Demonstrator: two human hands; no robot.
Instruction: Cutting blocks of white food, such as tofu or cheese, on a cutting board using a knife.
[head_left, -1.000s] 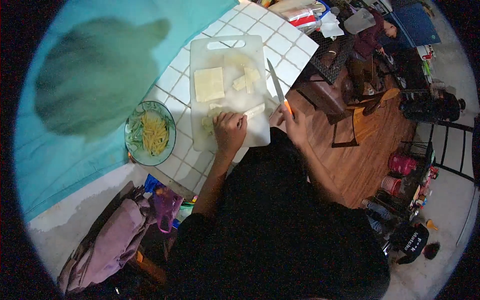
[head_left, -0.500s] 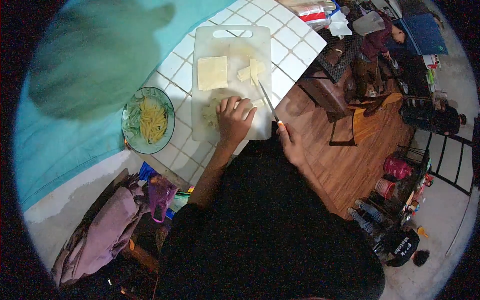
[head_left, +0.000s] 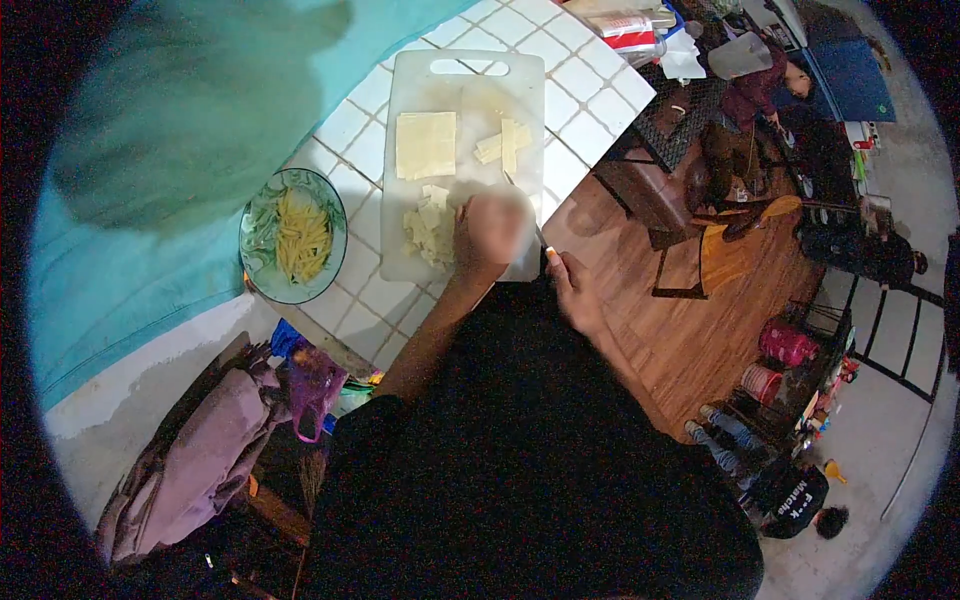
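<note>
Knife (head_left: 551, 254) is held in right hand (head_left: 576, 287), fingers closed round orange/white handle, just off near R corner of cutting board (head_left: 465, 95); blade is angled up-L over board edge, mid part hidden by left hand (head_left: 492, 228); what looks like blade tip is seen past it, near strips (head_left: 503, 143); left hand is held over R near part of board, motion-blurred, so finger state (apart or together) can't be told; whether anything is touched or gripped by it also can't be told

Board is laid flat on white-tiled table (head_left: 600, 112), handle slot at far end; pale-yellow square sheet (head_left: 426, 146) is placed on far L half, flat; strips are crossed one over another on far R half, apart from sheet; loose pile of cut pieces (head_left: 428, 228) is seen on near L part, just beside left hand

Bowl (head_left: 260, 225) w/ greenish pattern is set L of board, apart from it, near table edge; thin yellow pieces (head_left: 302, 238) are heaped inside

Teal cloth (head_left: 120, 310) is seen far L, w/ dark shadow cast on it; purple bag (head_left: 312, 385) & greyish-purple cloth (head_left: 200, 465) below table, lower L; bkgd R: wood floor (head_left: 650, 335), chair (head_left: 728, 262), person in maroon (head_left: 748, 100), person in black top & jeans (head_left: 785, 497)
</note>
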